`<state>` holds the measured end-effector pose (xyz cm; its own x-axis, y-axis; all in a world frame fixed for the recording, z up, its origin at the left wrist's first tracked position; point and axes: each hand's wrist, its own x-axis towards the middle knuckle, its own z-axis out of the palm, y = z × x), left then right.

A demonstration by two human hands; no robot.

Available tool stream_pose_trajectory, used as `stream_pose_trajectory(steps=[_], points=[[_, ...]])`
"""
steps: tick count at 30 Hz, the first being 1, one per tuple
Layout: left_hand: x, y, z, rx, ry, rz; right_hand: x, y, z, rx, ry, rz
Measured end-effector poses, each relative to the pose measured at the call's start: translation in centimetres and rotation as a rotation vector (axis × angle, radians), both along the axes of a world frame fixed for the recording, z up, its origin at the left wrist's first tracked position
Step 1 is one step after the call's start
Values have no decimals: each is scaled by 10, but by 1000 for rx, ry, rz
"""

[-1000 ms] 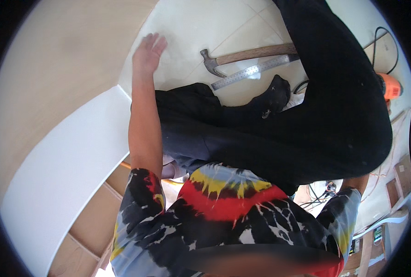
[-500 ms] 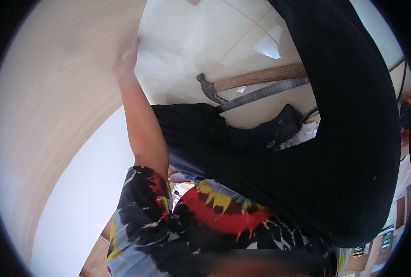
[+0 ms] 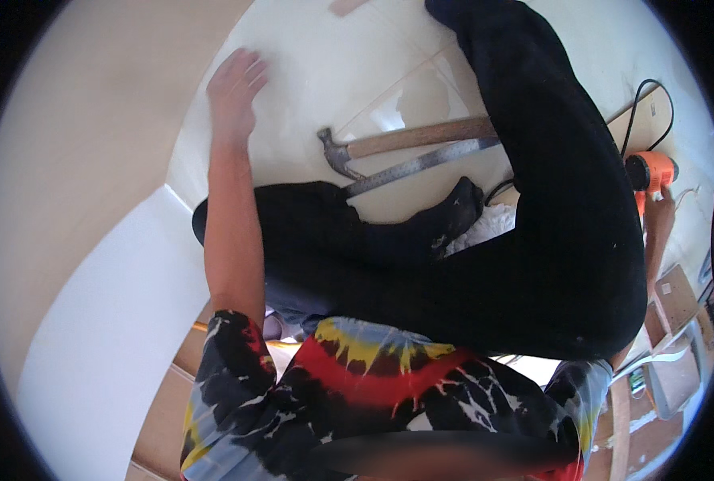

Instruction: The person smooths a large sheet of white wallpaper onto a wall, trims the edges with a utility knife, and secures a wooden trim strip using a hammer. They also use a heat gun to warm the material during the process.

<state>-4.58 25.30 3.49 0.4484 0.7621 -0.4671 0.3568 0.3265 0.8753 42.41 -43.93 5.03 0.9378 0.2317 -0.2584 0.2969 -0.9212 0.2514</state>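
My left hand (image 3: 238, 86) is over the tiled floor, beside the edge of a large pale wood-look panel (image 3: 108, 120). Slightly blurred, it holds nothing and its fingers are loosely apart. At the far right, beyond my raised knee, my right hand (image 3: 659, 210) is closed at the handle of an orange and black corded power tool (image 3: 653, 170); its exact kind is unclear. Between my legs a claw hammer (image 3: 421, 136) with a wooden handle lies on the floor, next to a steel ruler (image 3: 421, 164). My right leg covers the far ends of both.
A white panel surface (image 3: 108, 321) adjoins the wood-look one at left. My bent legs in black trousers (image 3: 549, 200) fill the middle. A black cable (image 3: 631, 120) loops near a tan board (image 3: 645, 116). Wooden pieces (image 3: 677, 301) lie at lower right. A whitish crumpled thing (image 3: 485, 227) sits by my foot.
My left hand has come away from the panel's edge and is now over the floor. My right hand and the orange tool have come into fuller view as the view shifted.
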Motion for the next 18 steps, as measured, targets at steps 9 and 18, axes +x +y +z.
stream_pose_trajectory(steps=[9,18], points=[[84,-39,-43,1111,276,-470,-120,326,162,522,406,769],[149,-53,-92,1085,411,-552,-301,405,24,151,861,1399]])
